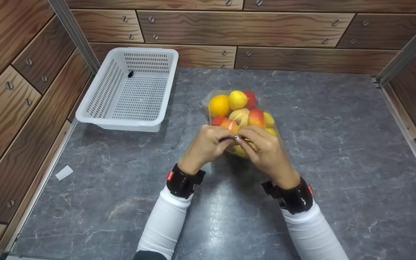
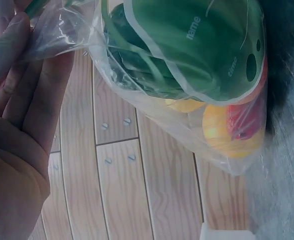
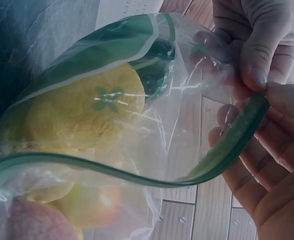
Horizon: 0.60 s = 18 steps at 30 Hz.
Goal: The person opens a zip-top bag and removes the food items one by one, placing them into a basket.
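A clear zip bag [image 2: 187, 60] with a green printed panel stands on the grey tabletop, full of several fruits. Through its film show an orange [image 1: 219, 105], a lemon [image 1: 237, 100] and some red-and-yellow fruits. My left hand [image 1: 206, 144] pinches the bag's top edge between thumb and forefinger. Close beside it, my right hand [image 1: 267, 153] pinches the same edge, the fingertips of both nearly meeting over the bag. In the right wrist view the green zip strip [image 3: 232, 145] runs in a curve from the pinched spot, and the bag's mouth gapes along it.
A white perforated basket [image 1: 170, 86] stands at the back left, with a small black object [image 1: 130, 73] inside. A white paper slip [image 1: 64, 173] lies at the left of the grey tabletop [image 1: 338, 144]. Wood-patterned walls enclose the back and sides.
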Available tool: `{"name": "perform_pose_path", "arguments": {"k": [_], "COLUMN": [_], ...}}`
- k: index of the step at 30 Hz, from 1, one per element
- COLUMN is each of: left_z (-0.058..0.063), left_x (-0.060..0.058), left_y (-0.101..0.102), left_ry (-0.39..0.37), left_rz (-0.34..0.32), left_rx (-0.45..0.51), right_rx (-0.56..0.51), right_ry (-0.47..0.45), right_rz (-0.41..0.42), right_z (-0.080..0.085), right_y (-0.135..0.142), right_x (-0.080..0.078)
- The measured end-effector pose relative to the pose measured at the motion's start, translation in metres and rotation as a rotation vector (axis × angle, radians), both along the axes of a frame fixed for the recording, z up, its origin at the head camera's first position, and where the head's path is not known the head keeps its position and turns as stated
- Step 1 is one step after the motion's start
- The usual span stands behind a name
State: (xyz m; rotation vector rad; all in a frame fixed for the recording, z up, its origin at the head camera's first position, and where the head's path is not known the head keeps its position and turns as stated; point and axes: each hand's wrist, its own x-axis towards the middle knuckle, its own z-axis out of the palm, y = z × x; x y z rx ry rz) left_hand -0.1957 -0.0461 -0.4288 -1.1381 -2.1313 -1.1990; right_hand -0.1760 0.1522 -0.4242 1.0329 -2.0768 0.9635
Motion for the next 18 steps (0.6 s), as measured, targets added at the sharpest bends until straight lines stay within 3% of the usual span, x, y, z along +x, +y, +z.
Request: {"name": "perform_pose_path", "arguments": {"k": [10,14,18], "left_z": [0.003,0.006,0.011], "left_x": [0.000,-0.002,-0.003], "left_y": [-0.001,-0.010,-0.021], "left_ry": [0.013,0.021,0.036], "left_rz": [-0.016,0.001,0.065], "left_rx": [-0.004,0.117,0.277], "right_rx": [-0.028,-0.024,-0.040], "right_ry": [0.038,0.022,-0.009], "right_rz": [0.028,-0.010,-0.060], "right_z": [0.004,0.006,0.008], "right_y": [0.003,0.010,0.019], "right_x": [-0.002,-0.002,-0.003]}}
